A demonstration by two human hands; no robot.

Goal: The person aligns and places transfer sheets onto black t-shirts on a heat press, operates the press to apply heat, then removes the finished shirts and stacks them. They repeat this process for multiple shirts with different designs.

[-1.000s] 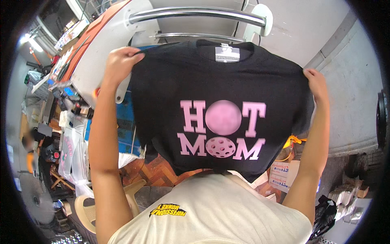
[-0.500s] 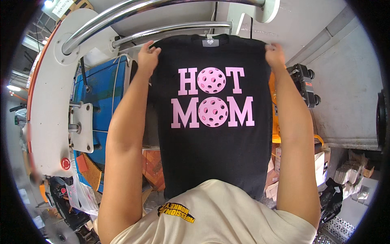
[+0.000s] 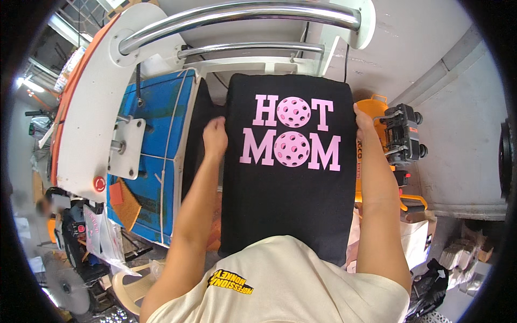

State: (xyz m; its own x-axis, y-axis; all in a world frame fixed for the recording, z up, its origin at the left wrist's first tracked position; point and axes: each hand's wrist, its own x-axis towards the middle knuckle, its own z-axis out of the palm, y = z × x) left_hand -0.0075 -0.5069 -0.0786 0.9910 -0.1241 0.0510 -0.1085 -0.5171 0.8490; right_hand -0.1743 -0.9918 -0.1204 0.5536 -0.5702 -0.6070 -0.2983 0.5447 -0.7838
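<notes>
Shirt [image 3: 285, 210], black with a pink print [image 3: 291, 132] of block letters and balls, lies face up in the middle, its far edge squared as though drawn over something flat hidden beneath. At its left edge the left hand [image 3: 215, 134] is curled, seemingly pinching it; the right hand [image 3: 367, 128] touches the right edge, but its fingers are hidden, so I cannot tell whether it grasps. An uneven sideways tug could skew or crease the print, and a lean could drag the near end, which meets the person's cream top [image 3: 307, 280]. On the left is a blue block [image 3: 160, 124]; on the far side, chrome bars [image 3: 242, 16] join a white frame [image 3: 81, 140]; right, a black device [image 3: 401, 134].
</notes>
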